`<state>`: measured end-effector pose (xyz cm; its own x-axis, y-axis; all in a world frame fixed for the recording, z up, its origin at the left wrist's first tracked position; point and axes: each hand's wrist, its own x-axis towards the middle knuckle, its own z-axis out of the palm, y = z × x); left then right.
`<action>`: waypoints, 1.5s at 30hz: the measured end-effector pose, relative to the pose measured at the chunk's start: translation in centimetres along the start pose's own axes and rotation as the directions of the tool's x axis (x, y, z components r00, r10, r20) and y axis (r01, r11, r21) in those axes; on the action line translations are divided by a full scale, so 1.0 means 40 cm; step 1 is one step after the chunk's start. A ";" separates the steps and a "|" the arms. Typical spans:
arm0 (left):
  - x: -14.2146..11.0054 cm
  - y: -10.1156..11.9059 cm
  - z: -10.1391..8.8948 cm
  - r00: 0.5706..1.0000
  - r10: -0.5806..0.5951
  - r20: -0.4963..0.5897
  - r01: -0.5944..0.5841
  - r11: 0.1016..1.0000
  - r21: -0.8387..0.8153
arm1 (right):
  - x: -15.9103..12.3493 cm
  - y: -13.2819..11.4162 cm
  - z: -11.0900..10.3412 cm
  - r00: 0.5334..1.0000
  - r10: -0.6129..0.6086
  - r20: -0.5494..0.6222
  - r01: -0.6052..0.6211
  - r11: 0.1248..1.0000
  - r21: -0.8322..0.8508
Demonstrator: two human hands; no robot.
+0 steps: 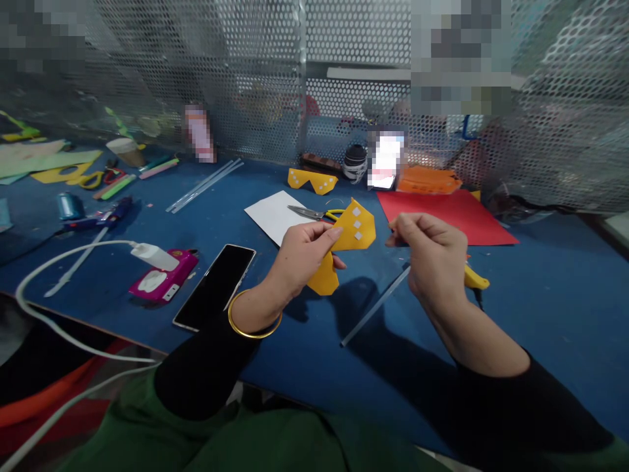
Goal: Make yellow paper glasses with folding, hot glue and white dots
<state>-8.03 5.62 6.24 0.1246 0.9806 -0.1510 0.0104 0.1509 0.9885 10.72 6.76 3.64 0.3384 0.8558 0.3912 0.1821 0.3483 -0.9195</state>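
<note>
My left hand (307,255) pinches a yellow paper cutout (361,229) above the table; small white squares run in a row on its upper part. To its right, my right hand (432,252) is closed with thumb and fingertips together, apart from the cutout. Whatever lies between those fingertips is too small to make out. Under that hand a yellow-handled tool (476,278) with a cord shows in part, and a clear glue stick (376,307) slants out toward me. A second yellow cutout (313,181) with white squares lies farther back.
Yellow-handled scissors (309,212) lie partly on white paper (275,211). Red paper (452,213) is at the back right. A dark phone (216,285) and a pink power socket (164,275) with a white cable sit left. A blue glue gun (115,213) lies beyond. Mesh (255,59) borders the back.
</note>
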 end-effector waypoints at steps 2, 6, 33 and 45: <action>0.000 -0.001 0.000 1.000 0.000 0.002 0.000 1.000 -0.007 | 0.003 0.001 0.000 1.000 0.009 -0.009 -0.009 1.000 -0.014; -0.001 0.000 0.001 1.000 0.003 0.001 -0.003 1.000 0.000 | 0.007 0.000 0.005 1.000 0.029 0.000 -0.029 1.000 0.001; 0.001 -0.003 0.003 1.000 0.006 0.011 -0.006 1.000 -0.009 | 0.003 0.005 0.011 0.989 0.108 0.102 -0.120 0.986 0.119; 0.002 -0.009 0.009 0.998 0.003 0.068 -0.004 1.000 0.012 | -0.042 -0.019 0.034 0.914 0.265 0.308 -0.304 0.949 0.084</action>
<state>-7.65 5.59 5.87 0.1915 0.9705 -0.1467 0.0218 0.1452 0.9892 8.74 5.58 3.64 0.0733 0.9921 0.1020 -0.0073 0.1028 -0.9947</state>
